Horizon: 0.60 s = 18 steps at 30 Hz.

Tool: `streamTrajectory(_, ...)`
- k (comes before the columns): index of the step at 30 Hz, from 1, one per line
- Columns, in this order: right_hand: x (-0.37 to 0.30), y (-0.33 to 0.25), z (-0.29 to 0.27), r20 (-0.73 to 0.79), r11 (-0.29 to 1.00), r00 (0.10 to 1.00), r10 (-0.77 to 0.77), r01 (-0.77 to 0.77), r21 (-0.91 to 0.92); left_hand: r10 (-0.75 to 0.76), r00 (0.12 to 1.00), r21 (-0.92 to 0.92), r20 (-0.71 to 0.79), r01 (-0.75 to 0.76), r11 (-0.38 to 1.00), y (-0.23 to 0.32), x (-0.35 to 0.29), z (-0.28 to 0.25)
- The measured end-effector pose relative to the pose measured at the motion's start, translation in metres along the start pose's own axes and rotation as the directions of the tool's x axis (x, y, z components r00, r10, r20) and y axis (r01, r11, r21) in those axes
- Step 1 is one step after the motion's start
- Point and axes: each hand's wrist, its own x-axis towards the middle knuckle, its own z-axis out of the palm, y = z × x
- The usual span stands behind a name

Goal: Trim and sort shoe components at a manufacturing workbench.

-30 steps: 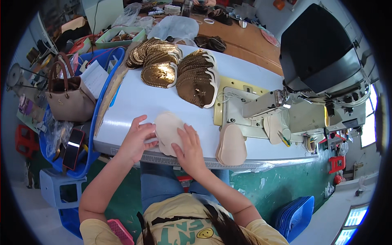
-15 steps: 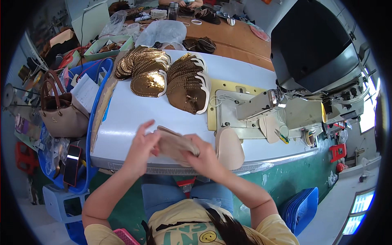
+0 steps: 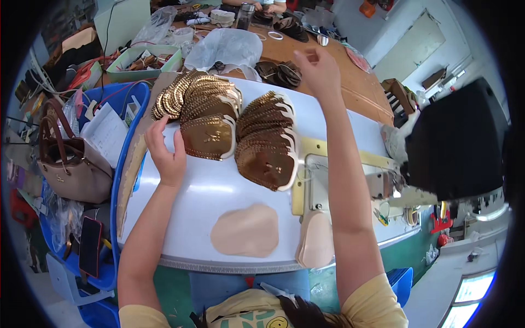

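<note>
My left hand is open beside the left fan of shiny bronze, shoe-upper-like pieces, thumb and fingers apart. My right hand is stretched far forward above the brown cardboard-coloured table, right of a pile of dark brown pieces. Its fingers are loosely bent and apart, with nothing visible in them. A second fan of bronze pieces with white edges lies between my arms. Near the front edge rests a flat beige rounded piece or stack. More beige oval pieces lie just left of my right forearm.
A sewing machine stands behind my right forearm, with a large black housing at the right. On the left, a blue bin holds a handbag and a phone. Another person's hands show at the far table.
The beige pieces that both hands held now lie on the white table. My left hand has moved to the bronze pieces, and my right has reached far forward. The view has shifted.
</note>
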Motion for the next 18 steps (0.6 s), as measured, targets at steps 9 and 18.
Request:
streamTrajectory(9, 0.098, 0.204, 0.158, 0.500, 0.811, 0.835, 0.229, 0.120, -0.573, -0.068, 0.988, 0.000, 0.141, 0.069, 0.998, 0.007, 0.004, 0.006)
streamTrajectory(18, 0.104, 0.269, 0.218, 0.384, 0.852, 0.894, 0.230, 0.006, -0.524, -0.148, 0.969, -0.043, 0.197, 0.160, 0.986, 0.004, 0.003, 0.005)
